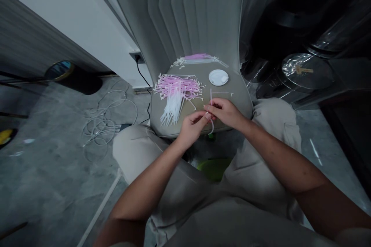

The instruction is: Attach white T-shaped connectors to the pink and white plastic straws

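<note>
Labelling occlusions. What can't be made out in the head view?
Head view:
The left hand and right hand cover the middle of the pink-and-white strip, so the fingers' grip on it is hidden.
The pile of strips on the seat cushion overlaps and is too small to count.
The green object below the seat is partly hidden by the cushion and thighs; its kind is unclear.

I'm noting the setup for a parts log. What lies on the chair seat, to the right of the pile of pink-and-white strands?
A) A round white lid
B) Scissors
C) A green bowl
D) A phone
A: a round white lid sits on the upholstered chair seat, right of the pink-and-white strands.
</note>
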`<state>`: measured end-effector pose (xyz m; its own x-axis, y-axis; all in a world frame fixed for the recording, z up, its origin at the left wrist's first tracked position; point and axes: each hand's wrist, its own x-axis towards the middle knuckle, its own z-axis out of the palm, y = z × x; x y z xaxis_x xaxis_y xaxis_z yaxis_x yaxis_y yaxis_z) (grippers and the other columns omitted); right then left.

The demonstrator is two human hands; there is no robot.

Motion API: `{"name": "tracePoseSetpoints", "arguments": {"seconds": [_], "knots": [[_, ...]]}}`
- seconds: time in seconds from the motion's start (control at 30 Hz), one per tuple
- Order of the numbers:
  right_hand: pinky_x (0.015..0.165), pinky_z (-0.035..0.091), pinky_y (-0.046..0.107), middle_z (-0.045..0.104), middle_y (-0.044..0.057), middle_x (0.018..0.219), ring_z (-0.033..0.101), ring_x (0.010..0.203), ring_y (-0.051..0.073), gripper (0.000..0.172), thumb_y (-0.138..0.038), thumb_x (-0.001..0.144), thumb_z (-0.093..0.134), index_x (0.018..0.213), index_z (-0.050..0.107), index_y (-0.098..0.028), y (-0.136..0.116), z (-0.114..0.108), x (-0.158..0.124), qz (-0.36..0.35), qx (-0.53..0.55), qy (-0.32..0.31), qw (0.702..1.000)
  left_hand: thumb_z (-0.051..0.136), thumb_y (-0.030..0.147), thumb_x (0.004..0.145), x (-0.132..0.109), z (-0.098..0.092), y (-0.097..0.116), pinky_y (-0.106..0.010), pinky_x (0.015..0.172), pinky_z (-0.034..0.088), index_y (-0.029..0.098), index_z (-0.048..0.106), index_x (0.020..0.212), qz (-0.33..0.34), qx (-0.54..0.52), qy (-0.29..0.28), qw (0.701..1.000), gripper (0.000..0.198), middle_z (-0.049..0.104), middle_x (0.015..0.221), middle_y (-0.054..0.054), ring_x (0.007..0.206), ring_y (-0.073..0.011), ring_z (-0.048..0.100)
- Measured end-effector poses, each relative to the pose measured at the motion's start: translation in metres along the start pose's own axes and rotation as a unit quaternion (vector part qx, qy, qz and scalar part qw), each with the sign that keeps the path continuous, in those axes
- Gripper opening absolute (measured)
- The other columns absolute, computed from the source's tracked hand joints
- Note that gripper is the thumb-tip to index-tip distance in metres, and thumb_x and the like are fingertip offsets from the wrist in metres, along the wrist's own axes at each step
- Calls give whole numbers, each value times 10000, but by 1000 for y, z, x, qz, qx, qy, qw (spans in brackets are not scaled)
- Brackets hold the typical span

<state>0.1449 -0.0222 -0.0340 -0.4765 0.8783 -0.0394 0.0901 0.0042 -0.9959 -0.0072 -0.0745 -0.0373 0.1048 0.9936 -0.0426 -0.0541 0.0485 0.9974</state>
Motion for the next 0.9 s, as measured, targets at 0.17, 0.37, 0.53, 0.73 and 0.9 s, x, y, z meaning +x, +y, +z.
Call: {"name": "tracePoseSetpoints", "arguments": {"seconds": [0.17, 0.37, 0.53, 0.73, 0.9], "knots": [[486, 323, 226, 478, -61, 534, 432, 496, 81, 387, -481, 851, 609, 620, 496, -192, -1, 2, 0, 30, 38, -38, 998, 709, 488, 783, -3, 1, 1, -267, 706, 519, 170, 759, 788, 1, 7, -16, 1000, 322, 747, 769, -46, 688, -150, 646], [488, 352, 201, 539, -53, 578, 480, 520, 75, 331, -465, 776, 706, 689, 562, -180, -4, 3, 2, 53, 158, -4, 986, 695, 486, 798, -1, -1, 1, -264, 694, 527, 175, 767, 800, 27, 10, 16, 999, 320, 757, 784, -45, 686, -148, 649], [518, 385, 187, 616, -18, 670, 532, 591, 78, 275, -402, 761, 730, 875, 685, -156, -3, -4, 2, 93, 223, -66, 968, 702, 463, 804, 0, -6, -2, -245, 673, 513, 177, 763, 798, 50, -14, 39, 998, 293, 739, 741, -31, 680, -136, 637], [536, 388, 201, 641, -10, 681, 519, 581, 73, 262, -382, 710, 768, 798, 691, -148, -3, -1, 2, 80, 225, -33, 970, 699, 479, 800, 0, -7, 0, -264, 668, 519, 178, 764, 786, 41, -7, 48, 998, 309, 738, 744, -39, 663, -144, 634], [526, 371, 215, 602, -34, 645, 485, 531, 63, 307, -421, 681, 789, 722, 634, -160, -4, 2, 4, 70, 227, 47, 970, 716, 473, 777, 2, -7, 1, -257, 645, 505, 172, 758, 764, 4, -14, 60, 998, 304, 721, 716, -34, 619, -127, 602]]}}
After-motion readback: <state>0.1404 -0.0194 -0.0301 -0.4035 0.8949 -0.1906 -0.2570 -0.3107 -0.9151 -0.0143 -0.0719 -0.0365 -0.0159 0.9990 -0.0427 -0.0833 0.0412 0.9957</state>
